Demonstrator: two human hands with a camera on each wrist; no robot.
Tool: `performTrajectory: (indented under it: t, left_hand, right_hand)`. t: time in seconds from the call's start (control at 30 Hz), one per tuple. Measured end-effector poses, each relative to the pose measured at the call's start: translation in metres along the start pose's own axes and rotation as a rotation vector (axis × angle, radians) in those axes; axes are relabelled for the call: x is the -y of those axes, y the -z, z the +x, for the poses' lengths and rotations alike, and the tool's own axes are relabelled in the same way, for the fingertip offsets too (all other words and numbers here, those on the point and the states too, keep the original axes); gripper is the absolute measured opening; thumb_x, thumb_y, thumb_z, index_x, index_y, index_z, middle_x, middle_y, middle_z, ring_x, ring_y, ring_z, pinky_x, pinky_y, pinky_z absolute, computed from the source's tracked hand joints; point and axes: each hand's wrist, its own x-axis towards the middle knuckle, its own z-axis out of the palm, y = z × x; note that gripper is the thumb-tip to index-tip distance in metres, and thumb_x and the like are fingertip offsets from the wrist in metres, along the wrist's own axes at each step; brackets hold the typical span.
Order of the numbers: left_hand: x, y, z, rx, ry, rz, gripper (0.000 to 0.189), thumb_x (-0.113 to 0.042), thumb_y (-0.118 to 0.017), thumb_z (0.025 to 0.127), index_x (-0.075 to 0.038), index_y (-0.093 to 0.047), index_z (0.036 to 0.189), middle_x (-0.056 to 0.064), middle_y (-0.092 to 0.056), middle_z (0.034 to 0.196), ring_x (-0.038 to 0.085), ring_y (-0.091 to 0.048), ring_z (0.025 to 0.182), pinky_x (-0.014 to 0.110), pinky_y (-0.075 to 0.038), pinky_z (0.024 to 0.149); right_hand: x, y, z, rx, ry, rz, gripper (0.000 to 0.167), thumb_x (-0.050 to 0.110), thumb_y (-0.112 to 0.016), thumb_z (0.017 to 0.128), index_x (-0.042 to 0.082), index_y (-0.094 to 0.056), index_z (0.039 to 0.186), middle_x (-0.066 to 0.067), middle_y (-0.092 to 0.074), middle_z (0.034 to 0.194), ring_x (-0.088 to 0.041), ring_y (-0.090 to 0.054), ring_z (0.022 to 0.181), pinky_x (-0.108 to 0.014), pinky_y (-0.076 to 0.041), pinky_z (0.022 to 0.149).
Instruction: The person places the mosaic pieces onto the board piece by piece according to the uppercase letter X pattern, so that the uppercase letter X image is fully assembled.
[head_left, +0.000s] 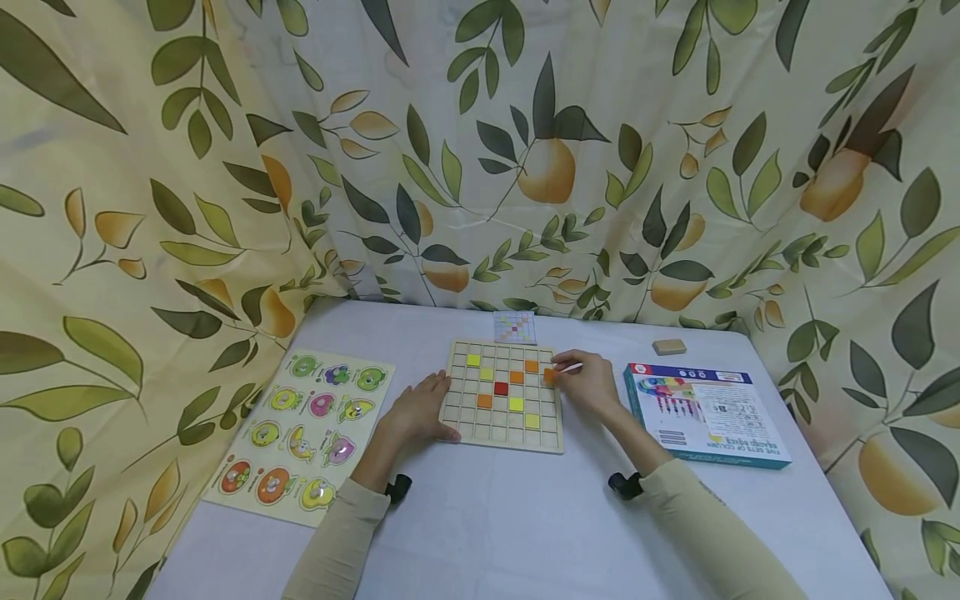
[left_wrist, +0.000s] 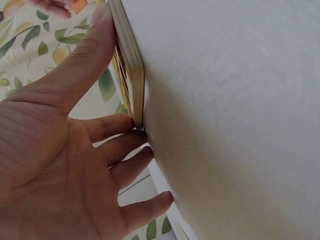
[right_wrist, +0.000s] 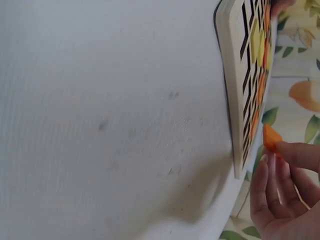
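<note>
A wooden grid board (head_left: 502,435) lies on the white table, with yellow, orange and red square tiles in some of its cells. A red tile (head_left: 501,388) sits near the middle. My left hand (head_left: 412,412) rests against the board's near-left corner, thumb along the near edge and fingers spread at the left side. Over the board's right edge, my right hand (head_left: 588,383) pinches an orange tile (right_wrist: 271,137) between thumb and fingertips. Just behind the board is a small pattern card (head_left: 515,327) printed with a coloured grid.
To the left lies a board with fruit and vegetable pictures (head_left: 300,417). A blue-edged game box (head_left: 705,417) is on the right, with a small wooden block (head_left: 669,347) behind it. A leaf-and-fruit curtain (head_left: 480,167) encloses the table's back and sides.
</note>
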Motion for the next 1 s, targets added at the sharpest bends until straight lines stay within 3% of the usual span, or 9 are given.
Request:
performTrajectory:
  t: [0.4, 0.63, 1.0]
  left_hand:
    - [0.0, 0.002, -0.002, 0.002, 0.003, -0.019, 0.119, -0.046, -0.094, 0.073, -0.004, -0.029, 0.164, 0.013, -0.024, 0.172, 0.031, -0.019, 0.159, 0.057, -0.02, 0.127]
    - [0.001, 0.0, -0.001, 0.005, -0.008, -0.023, 0.118, -0.046, -0.093, 0.074, -0.004, -0.029, 0.164, 0.013, -0.024, 0.172, 0.031, -0.02, 0.159, 0.058, -0.021, 0.127]
    - [0.001, 0.002, -0.001, 0.012, 0.001, -0.028, 0.118, -0.046, -0.093, 0.074, -0.004, -0.029, 0.164, 0.012, -0.022, 0.173, 0.03, -0.019, 0.16, 0.057, -0.02, 0.127]
  right_hand:
    - [0.026, -0.017, -0.01, 0.024, 0.07, 0.076, 0.024, 0.003, -0.08, 0.089, 0.005, -0.079, 0.113, -0.009, -0.077, 0.1, -0.024, -0.073, 0.086, -0.036, -0.062, 0.076]
    - [0.029, -0.032, -0.014, 0.06, 0.133, 0.112, 0.023, 0.001, -0.081, 0.088, 0.004, -0.079, 0.111, -0.009, -0.078, 0.099, -0.023, -0.075, 0.086, -0.034, -0.063, 0.077]
    - [0.044, -0.051, -0.016, 0.096, 0.126, 0.113, 0.021, 0.004, -0.083, 0.087, 0.006, -0.08, 0.108, -0.001, -0.077, 0.091, -0.018, -0.072, 0.079, -0.032, -0.061, 0.072]
